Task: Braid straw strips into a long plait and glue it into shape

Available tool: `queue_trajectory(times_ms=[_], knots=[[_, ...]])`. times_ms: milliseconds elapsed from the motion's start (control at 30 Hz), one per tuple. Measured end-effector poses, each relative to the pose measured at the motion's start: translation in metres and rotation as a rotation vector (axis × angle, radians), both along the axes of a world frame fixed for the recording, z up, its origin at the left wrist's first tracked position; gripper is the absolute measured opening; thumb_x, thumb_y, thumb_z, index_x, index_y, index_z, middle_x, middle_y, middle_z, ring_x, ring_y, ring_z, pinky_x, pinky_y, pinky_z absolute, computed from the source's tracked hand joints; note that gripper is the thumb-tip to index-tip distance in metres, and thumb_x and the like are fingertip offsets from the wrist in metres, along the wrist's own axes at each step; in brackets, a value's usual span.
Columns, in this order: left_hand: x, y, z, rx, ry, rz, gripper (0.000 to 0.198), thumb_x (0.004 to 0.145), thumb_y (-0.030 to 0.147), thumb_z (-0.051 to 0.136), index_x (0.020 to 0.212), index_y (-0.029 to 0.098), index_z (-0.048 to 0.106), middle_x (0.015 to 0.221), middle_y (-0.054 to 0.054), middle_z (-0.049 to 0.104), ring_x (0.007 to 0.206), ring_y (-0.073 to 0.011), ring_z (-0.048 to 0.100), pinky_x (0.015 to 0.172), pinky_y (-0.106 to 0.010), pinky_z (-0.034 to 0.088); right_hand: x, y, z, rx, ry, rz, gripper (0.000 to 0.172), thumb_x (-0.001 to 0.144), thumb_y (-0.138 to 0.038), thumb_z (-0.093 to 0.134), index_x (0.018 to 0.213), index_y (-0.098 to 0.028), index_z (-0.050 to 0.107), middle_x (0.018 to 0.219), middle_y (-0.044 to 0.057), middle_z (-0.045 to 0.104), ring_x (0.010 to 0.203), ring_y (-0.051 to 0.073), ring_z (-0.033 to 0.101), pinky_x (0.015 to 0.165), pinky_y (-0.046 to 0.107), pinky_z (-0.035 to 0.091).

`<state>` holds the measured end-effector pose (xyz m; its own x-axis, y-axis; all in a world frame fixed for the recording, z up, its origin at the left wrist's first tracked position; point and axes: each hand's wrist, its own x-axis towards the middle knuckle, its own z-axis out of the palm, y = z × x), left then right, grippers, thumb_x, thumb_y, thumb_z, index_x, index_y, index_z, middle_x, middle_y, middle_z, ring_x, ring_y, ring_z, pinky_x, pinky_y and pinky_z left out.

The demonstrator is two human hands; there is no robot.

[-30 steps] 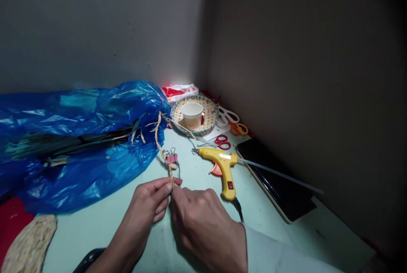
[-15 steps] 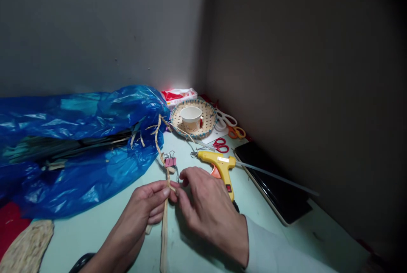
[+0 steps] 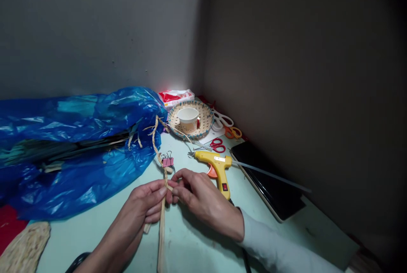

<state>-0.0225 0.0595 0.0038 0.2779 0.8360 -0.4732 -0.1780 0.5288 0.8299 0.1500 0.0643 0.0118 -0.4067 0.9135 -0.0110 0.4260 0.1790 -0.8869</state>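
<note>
A thin braid of pale dried straw (image 3: pixel 156 141) runs from the blue plastic bag toward me. A pink binder clip (image 3: pixel 167 161) is clamped on it. My left hand (image 3: pixel 146 201) pinches the braid just below the clip, thumb against forefinger. My right hand (image 3: pixel 197 196) meets it from the right, fingers curled and pinching a loose strand at the same spot. A flat loose strip (image 3: pixel 162 239) hangs down from the pinch toward the table's near edge.
A yellow glue gun (image 3: pixel 216 165) with a glue stick lies right of my hands. Behind it are red scissors (image 3: pixel 218 145), a woven basket (image 3: pixel 205 119) holding a white cup (image 3: pixel 188 117), more scissors (image 3: pixel 226 120), a dark tablet (image 3: pixel 270 182) and a blue bag (image 3: pixel 73 146).
My right hand has opened out from covering the braid and shifted right, now pinching a strand beside my left fingers. A loose strip has come free and hangs toward me.
</note>
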Motion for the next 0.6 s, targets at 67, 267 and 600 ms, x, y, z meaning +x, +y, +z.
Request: queue_trajectory(times_ms=[67, 267, 600], knots=[[0.002, 0.000, 0.001, 0.010, 0.018, -0.007, 0.022, 0.076, 0.030, 0.074, 0.087, 0.011, 0.069, 0.067, 0.000, 0.057, 0.046, -0.0018, 0.019, 0.043, -0.017, 0.012, 0.001, 0.001, 0.000, 0.007, -0.018, -0.004, 0.014, 0.096, -0.023, 0.048, 0.102, -0.017, 0.060, 0.079, 0.002, 0.071, 0.075, 0.016, 0.062, 0.071, 0.026, 0.040], [0.004, -0.002, -0.005, 0.051, 0.064, 0.007, 0.030, 0.073, 0.039, 0.077, 0.078, 0.014, 0.062, 0.060, 0.003, 0.058, 0.043, -0.0012, 0.023, 0.041, -0.015, 0.012, 0.007, 0.001, 0.003, 0.012, -0.105, -0.002, 0.018, 0.090, -0.016, 0.050, 0.101, -0.017, 0.064, 0.073, 0.000, 0.067, 0.070, 0.014, 0.056, 0.065, 0.024, 0.036], [-0.002, 0.003, -0.018, 0.033, 0.051, -0.013, 0.037, 0.069, 0.043, 0.080, 0.076, 0.015, 0.059, 0.059, 0.002, 0.062, 0.039, 0.0009, 0.020, 0.039, -0.014, 0.012, -0.001, 0.001, 0.000, 0.081, -0.145, -0.036, 0.015, 0.090, -0.029, 0.056, 0.095, -0.017, 0.063, 0.076, 0.002, 0.069, 0.070, 0.014, 0.059, 0.064, 0.022, 0.035]])
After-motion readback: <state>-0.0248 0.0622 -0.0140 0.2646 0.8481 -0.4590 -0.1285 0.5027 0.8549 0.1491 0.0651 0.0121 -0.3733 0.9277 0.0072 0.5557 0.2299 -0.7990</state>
